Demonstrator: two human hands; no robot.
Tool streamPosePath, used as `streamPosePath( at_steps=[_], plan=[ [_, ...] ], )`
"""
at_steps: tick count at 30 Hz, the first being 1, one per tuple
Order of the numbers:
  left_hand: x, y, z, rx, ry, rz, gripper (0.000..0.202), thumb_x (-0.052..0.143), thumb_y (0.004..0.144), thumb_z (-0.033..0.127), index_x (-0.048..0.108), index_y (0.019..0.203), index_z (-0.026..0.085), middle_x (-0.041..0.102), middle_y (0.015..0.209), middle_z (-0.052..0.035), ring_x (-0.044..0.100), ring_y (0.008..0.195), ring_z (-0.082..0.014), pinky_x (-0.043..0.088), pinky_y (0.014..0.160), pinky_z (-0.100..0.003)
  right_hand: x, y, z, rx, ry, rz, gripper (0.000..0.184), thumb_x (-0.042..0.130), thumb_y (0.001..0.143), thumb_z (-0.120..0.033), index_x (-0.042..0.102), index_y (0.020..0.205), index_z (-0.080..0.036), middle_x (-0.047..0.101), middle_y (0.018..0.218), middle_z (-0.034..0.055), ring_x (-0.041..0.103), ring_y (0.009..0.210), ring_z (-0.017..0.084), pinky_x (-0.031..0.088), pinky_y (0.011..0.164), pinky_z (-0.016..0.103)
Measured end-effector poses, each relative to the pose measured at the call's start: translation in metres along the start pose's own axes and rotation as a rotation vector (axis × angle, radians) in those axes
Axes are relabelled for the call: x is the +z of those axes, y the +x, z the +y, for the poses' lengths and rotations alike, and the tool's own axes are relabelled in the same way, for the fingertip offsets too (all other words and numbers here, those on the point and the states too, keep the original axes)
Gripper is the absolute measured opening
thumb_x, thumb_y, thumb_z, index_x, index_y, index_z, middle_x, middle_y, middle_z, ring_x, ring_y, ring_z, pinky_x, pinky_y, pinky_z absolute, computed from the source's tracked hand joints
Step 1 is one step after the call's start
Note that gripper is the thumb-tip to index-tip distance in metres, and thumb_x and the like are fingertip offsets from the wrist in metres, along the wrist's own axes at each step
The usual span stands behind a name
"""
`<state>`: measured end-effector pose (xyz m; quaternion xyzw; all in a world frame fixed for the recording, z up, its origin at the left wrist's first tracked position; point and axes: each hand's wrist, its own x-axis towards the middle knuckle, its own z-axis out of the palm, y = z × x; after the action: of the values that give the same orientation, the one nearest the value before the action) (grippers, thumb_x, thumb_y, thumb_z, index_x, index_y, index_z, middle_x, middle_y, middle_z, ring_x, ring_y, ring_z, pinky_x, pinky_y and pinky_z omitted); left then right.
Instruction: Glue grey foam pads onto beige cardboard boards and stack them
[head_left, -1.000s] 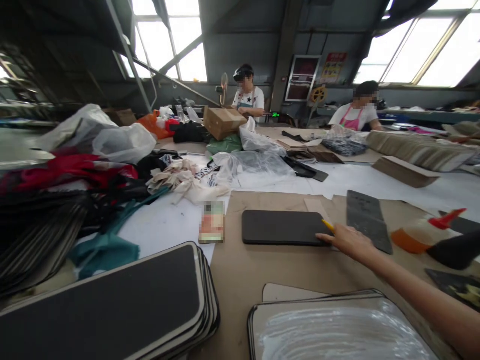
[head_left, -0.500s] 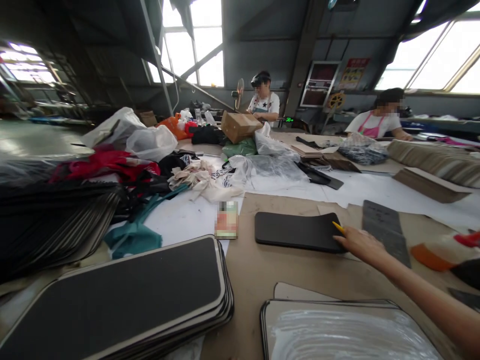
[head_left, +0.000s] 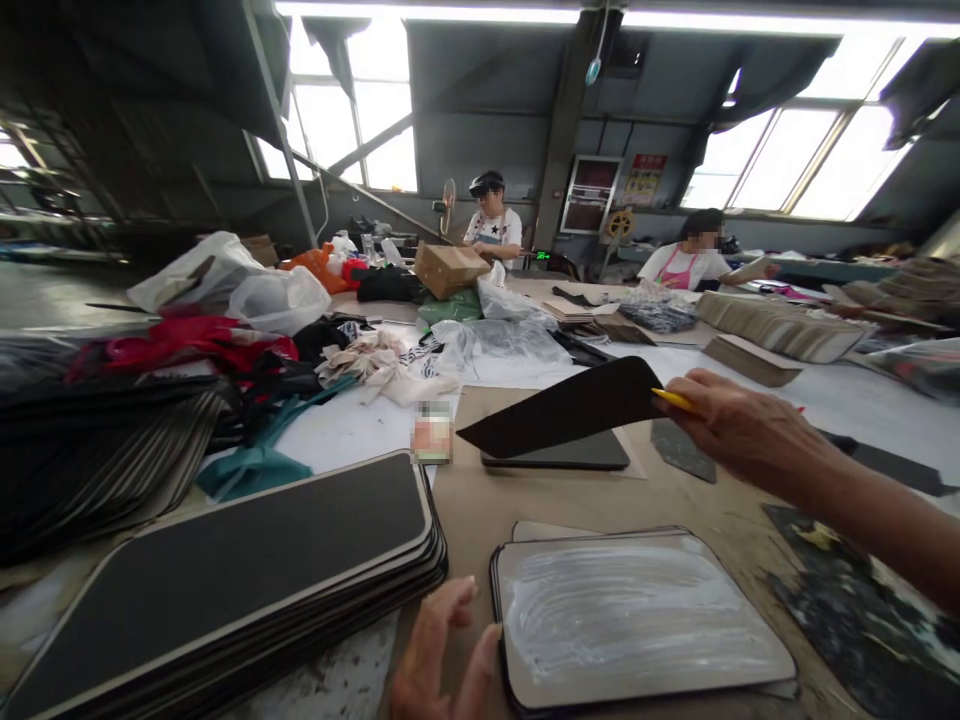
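Head view: my right hand point(head_left: 739, 430) clasped the black sheet point(head_left: 570, 410), long axis crosswise, tip pointing left. Left hand point(head_left: 442, 660) hung open.

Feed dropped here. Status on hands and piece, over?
Right hand grips black sheet, clear above table, plus yellow stick. Left hand open beside glue-brushed panel. Nothing between sheet and panel.

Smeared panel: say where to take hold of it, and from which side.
Grip the panel by its bare dark rim at the left short edge, coming in from the left, where the left hand hovers. It lies flat with its top face covered in white smears that look wet, so fingers should probably pinch the edge and stay off the face.
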<state>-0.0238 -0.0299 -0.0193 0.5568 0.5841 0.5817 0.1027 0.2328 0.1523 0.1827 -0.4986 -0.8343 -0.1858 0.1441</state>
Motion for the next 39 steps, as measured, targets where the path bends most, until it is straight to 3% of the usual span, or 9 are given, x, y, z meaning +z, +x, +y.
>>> streamPosePath(
  at_steps=[4,7,11,14,17,21,25,30,39],
  plan=[
    [0.007,0.024,0.018,-0.441,-0.413,-0.006,0.063,0.064,0.076,0.040,0.037,0.130,0.021,0.052,0.129,-0.0167,0.055,0.114,-0.0245,0.051,0.090,-0.036,-0.047,-0.033,-0.006,-0.103,0.169,0.091,0.032,0.034,0.085,-0.049,0.051,0.074,-0.025,0.052,0.070,0.0040,0.046,0.049,0.016,0.033,0.047,0.030],
    [0.005,0.041,0.033,-0.636,-0.586,0.021,0.081,0.071,0.070,0.041,0.027,0.136,0.025,0.046,0.135,-0.0172,0.050,0.120,-0.0250,0.045,0.095,-0.037,-0.076,-0.058,-0.013,-0.132,0.281,0.095,0.032,0.038,0.086,-0.051,0.051,0.071,-0.026,0.052,0.067,0.0037,0.047,0.053,0.017,0.036,0.051,0.032],
    [0.001,0.046,0.044,-0.651,-0.677,-0.015,0.057,0.073,0.067,0.044,0.051,0.116,0.024,0.064,0.106,-0.0043,0.059,0.104,-0.0183,0.045,0.092,-0.032,-0.097,-0.085,-0.014,-0.094,0.359,0.120,0.032,0.043,0.088,-0.047,0.047,0.066,-0.025,0.046,0.061,0.0000,0.042,0.052,0.014,0.036,0.052,0.029],
    [-0.003,0.042,0.048,-0.697,-0.702,-0.016,0.041,0.079,0.057,0.045,0.064,0.083,0.017,0.065,0.077,0.0009,0.060,0.073,-0.0130,0.050,0.072,-0.025,-0.101,-0.099,-0.010,-0.047,0.391,0.137,0.033,0.046,0.088,-0.047,0.046,0.065,-0.024,0.044,0.058,-0.0023,0.038,0.048,0.011,0.035,0.051,0.027],
    [-0.009,0.040,0.054,-0.706,-0.676,-0.042,0.038,0.079,0.056,0.044,0.066,0.076,0.015,0.064,0.070,0.0009,0.054,0.061,-0.0101,0.045,0.057,-0.021,-0.096,-0.106,-0.001,0.028,0.425,0.107,0.040,0.044,0.086,-0.054,0.044,0.060,-0.024,0.041,0.052,-0.0036,0.037,0.044,0.011,0.035,0.048,0.027],
    [-0.015,0.041,0.059,-0.700,-0.592,-0.166,0.038,0.071,0.064,0.050,0.066,0.081,0.017,0.064,0.074,0.0012,0.054,0.065,-0.0116,0.045,0.059,-0.021,-0.065,-0.117,0.018,0.162,0.431,-0.094,0.045,0.043,0.082,-0.061,0.045,0.057,-0.023,0.044,0.047,-0.0036,0.041,0.042,0.012,0.035,0.045,0.026],
    [-0.006,0.037,0.051,-0.642,-0.249,-0.391,0.043,0.061,0.064,0.061,0.056,0.060,0.018,0.050,0.054,0.0027,0.042,0.052,-0.0117,0.035,0.046,-0.022,0.000,-0.140,0.034,0.257,0.393,-0.343,0.035,0.045,0.082,-0.049,0.056,0.063,-0.022,0.062,0.060,0.0009,0.057,0.055,0.018,0.041,0.053,0.027],
    [0.019,0.027,0.036,-0.493,0.279,-0.479,0.042,0.046,0.066,0.057,0.037,0.046,0.022,0.033,0.042,0.0054,0.034,0.045,-0.0105,0.025,0.048,-0.024,0.074,-0.171,0.042,0.346,0.323,-0.627,0.029,0.043,0.085,-0.038,0.065,0.080,-0.019,0.069,0.077,0.0076,0.064,0.074,0.023,0.045,0.067,0.028],
    [0.029,0.016,0.019,-0.532,0.424,-0.554,0.039,0.040,0.072,0.057,0.041,0.052,0.023,0.040,0.046,0.0046,0.040,0.047,-0.0125,0.028,0.052,-0.025,0.106,-0.191,0.043,0.406,0.293,-0.662,0.026,0.040,0.087,-0.036,0.062,0.089,-0.021,0.068,0.084,0.0073,0.065,0.081,0.023,0.046,0.073,0.029]
  ],
)
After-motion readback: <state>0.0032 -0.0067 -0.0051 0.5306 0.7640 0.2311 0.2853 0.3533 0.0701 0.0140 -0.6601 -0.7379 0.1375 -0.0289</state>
